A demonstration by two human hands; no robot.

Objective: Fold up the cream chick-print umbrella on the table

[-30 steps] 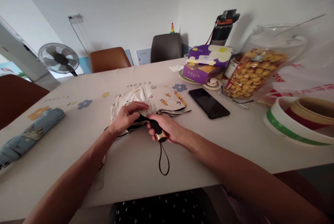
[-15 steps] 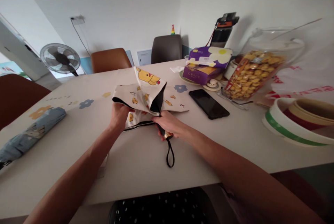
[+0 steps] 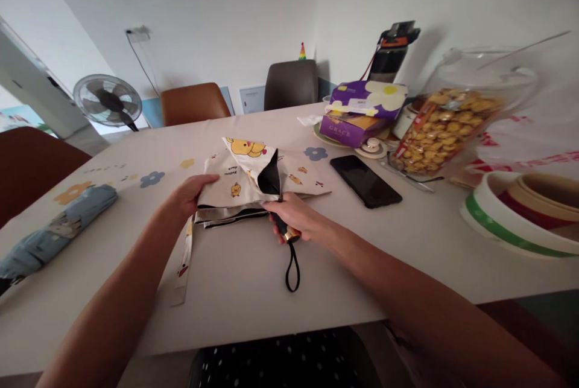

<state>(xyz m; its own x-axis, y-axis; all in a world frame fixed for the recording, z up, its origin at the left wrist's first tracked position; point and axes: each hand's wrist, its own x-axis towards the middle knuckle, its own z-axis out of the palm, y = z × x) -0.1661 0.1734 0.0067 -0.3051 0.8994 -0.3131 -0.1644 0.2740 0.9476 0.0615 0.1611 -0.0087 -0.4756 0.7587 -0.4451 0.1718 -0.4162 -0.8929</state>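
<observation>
A cream folding umbrella printed with yellow ducks lies partly folded on the table, its panels layered flat to the left. One panel stands up in a fold and shows its black lining. My right hand is closed around the black handle, near its gold end, from which a black wrist loop hangs. At the left edge of the canopy, my left hand pinches the fabric, thumb on top and fingers mostly hidden beneath. The closing strap trails toward me below that hand.
A blue folded umbrella lies at the left. To the right are a black phone, glasses, a snack jar, purple tissue packs and stacked bowls. The white table has its near edge before my lap.
My left hand has shifted up and left along the canopy edge. The left panels lie flatter, the raised fold has sunk, and the strap is now exposed. My right hand keeps its hold.
</observation>
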